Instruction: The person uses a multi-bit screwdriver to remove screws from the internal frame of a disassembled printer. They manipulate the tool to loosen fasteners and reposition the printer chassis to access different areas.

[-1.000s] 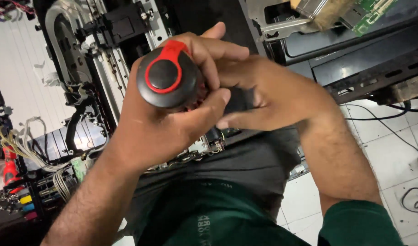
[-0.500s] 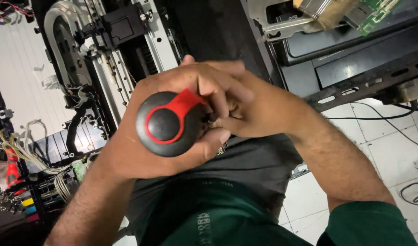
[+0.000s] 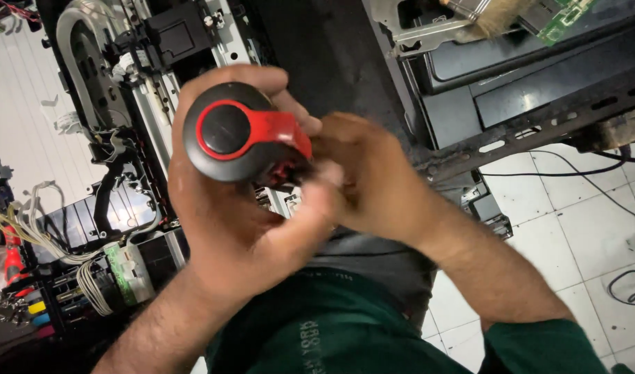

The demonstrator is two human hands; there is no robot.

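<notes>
Two hands (image 3: 296,201), one screwdriver (image 3: 241,135), one brush (image 3: 494,14).

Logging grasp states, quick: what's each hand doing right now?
Left hand: closed around the black-and-red screwdriver handle.
Right hand: fingers curled at the tool's front; what they grip cannot be told.

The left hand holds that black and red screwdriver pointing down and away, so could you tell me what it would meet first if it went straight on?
Probably the opened machine's metal frame just beneath the left hand, whose screwdriver handle hides the tip. The right hand sits beside the shaft. Depth is unclear.
</notes>
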